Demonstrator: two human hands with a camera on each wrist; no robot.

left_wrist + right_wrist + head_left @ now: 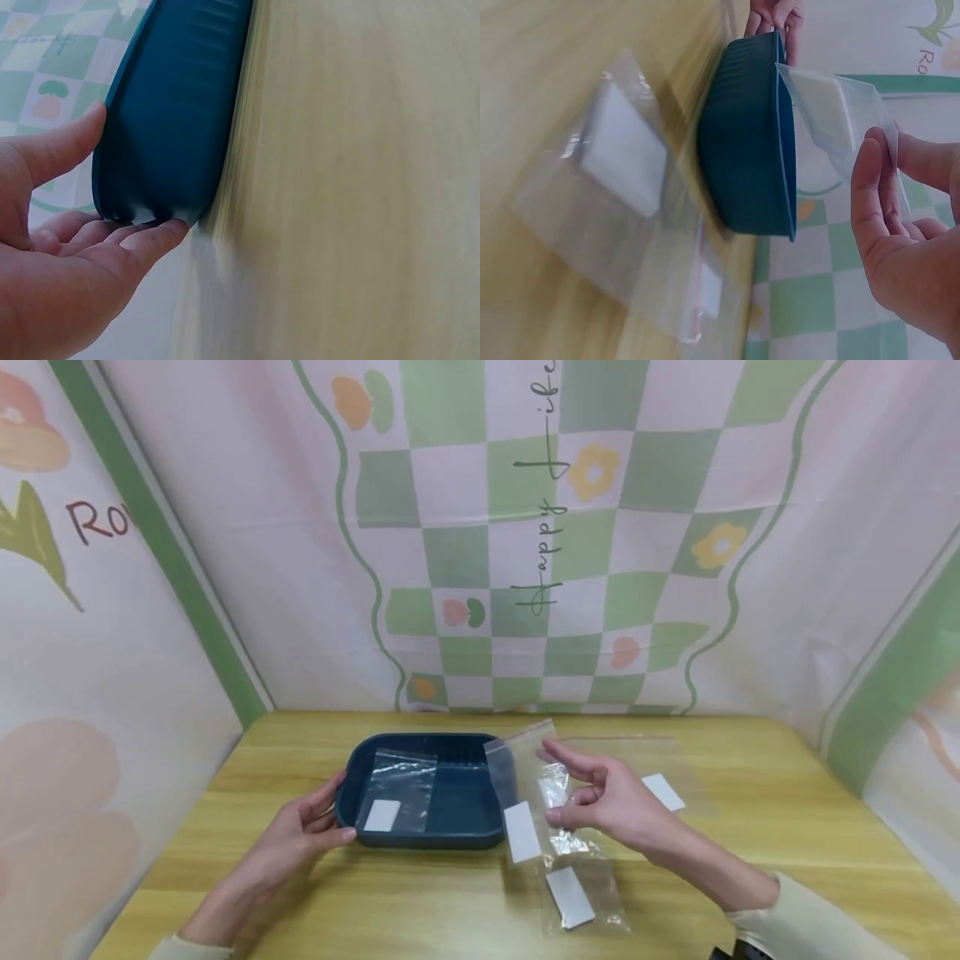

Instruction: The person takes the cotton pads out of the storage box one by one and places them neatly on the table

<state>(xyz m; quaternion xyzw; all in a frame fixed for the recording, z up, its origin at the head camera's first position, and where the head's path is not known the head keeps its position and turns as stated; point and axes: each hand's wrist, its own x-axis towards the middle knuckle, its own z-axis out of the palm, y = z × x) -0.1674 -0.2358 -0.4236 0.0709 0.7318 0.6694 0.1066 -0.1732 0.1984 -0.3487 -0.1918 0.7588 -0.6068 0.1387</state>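
Observation:
My left hand (300,831) grips the left end of a dark blue tray (465,802), thumb on the rim and fingers against the outer wall, as the left wrist view also shows. Inside the tray lies a clear zip bag (408,781) with a white rectangular piece in its corner. A second clear zip bag (870,105), also with a white piece inside, is pinched between the thumb and fingers of my right hand (618,797). That bag hangs beside the tray's right end, above the table.
Two more clear bags with white pieces lie on the wooden table (360,902): one near bag (600,893) below my right hand, one far bag (693,785) behind my right wrist. A patterned cloth (517,552) rises behind the table's back edge.

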